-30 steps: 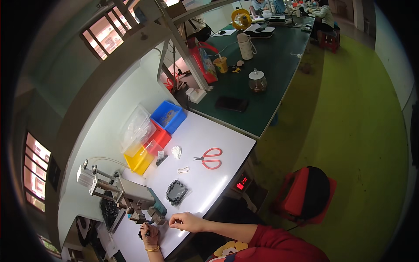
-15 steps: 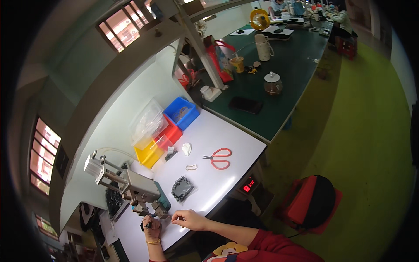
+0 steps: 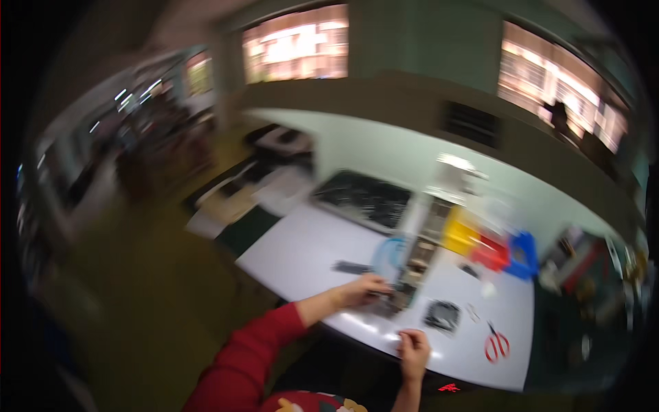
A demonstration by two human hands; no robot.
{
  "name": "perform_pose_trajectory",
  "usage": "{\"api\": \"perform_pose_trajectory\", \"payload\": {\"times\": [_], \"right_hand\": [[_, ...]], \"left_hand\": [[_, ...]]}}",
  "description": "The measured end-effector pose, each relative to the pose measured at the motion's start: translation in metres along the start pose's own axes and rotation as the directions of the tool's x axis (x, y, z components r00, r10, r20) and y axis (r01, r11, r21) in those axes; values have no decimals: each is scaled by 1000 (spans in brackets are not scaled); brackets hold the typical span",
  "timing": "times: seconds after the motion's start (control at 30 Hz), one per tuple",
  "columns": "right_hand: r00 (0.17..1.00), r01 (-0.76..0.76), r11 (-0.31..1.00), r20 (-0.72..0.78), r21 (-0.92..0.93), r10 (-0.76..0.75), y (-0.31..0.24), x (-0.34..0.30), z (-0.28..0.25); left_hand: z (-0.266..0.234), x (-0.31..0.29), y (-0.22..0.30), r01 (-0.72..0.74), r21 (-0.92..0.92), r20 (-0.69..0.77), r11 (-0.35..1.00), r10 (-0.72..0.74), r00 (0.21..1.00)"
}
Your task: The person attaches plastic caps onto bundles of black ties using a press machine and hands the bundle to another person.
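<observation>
My left hand point(image 3: 362, 290) is closed beside the lower end of a grey metal bench press point(image 3: 434, 223), with something dark at its fingertips that blur hides. My right hand point(image 3: 414, 349) is over the table's front edge, apart from the press. Its fingers are bent together in a pinch, and whatever they hold is too small to make out. Between the press and red-handled scissors point(image 3: 496, 346) lies a clear bag of small black parts point(image 3: 443, 315).
Behind the press's right side stand yellow point(image 3: 460, 232), red point(image 3: 490, 251) and blue point(image 3: 523, 256) bins. A tray of black parts point(image 3: 364, 198) lies at the back left. Nearer are a blue ring-shaped thing point(image 3: 389, 254) and a dark flat strip point(image 3: 353, 267). Motion smears the picture.
My view has swung far to the left, bringing the tray and the room's left side into sight. My left hand stays by the press; my right hand sits farther from it.
</observation>
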State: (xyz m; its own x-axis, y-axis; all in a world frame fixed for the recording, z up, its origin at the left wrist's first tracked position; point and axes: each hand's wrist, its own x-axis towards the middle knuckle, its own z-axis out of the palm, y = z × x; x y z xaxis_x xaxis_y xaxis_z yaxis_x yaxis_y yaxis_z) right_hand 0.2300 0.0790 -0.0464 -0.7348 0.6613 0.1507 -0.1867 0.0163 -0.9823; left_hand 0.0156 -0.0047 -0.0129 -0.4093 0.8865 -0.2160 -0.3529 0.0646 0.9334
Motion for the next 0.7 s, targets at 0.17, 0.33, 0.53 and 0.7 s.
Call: {"api": "perform_pose_trajectory", "payload": {"times": [0.17,0.33,0.53,0.7], "right_hand": [[999,-33,968,26,-250,41,38,3,-30],[996,93,950,14,-297,-93,19,8,-7],[944,309,843,32,-441,-329,12,-9,22],[943,314,814,61,-489,-327,0,-25,0]], "left_hand": [[-2,7,-7,-129,-94,198,987,145,969],[-11,15,-12,-142,-97,163,985,156,974],[-19,16,-12,-143,-74,183,987,154,971],[-5,8,-20,-164,-106,222,981,184,958]]}}
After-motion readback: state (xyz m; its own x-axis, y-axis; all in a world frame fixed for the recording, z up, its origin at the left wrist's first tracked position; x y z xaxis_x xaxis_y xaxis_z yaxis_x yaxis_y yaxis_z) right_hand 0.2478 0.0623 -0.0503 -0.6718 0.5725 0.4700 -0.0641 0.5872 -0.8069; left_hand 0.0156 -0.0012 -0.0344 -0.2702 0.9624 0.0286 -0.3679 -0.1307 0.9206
